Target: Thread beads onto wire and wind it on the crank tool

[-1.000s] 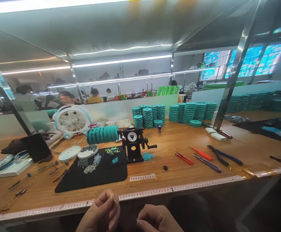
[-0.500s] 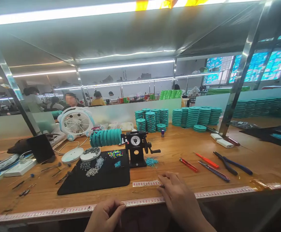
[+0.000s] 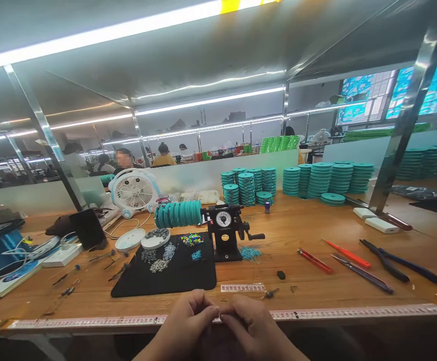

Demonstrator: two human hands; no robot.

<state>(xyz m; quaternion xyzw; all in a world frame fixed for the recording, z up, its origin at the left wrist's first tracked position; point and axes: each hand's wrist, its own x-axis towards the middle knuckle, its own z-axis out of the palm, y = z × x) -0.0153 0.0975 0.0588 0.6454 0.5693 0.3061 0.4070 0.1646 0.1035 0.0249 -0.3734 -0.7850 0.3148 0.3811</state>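
Observation:
Close together at the table's front edge, my left hand (image 3: 193, 321) and my right hand (image 3: 247, 321) are both closed, thumbs against fingers, their tips nearly touching. Whatever they pinch is too small or too hidden to make out. Just beyond them lies a short strip of measuring tape (image 3: 243, 288), with a small dark metal piece (image 3: 270, 294) at its right end. A black hand-cranked winder (image 3: 224, 235) with a round dial stands further back. Teal spools (image 3: 179, 214) sit in a row on its shaft. Left of it, a black mat (image 3: 196, 273) bears small metal parts (image 3: 159, 265) and coloured beads (image 3: 192, 239).
Red-handled tool (image 3: 314, 260), orange screwdriver (image 3: 348, 253), tweezers (image 3: 363, 273) and pliers (image 3: 387, 260) lie at right. Stacked teal spools (image 3: 319, 180) stand behind. A white fan (image 3: 135, 193) is at back left. A long measuring tape (image 3: 323, 314) runs along the front edge.
My right hand has moved left from the short tape strip to my left hand, uncovering the small metal piece there. The view has turned left, shifting the scene rightward.

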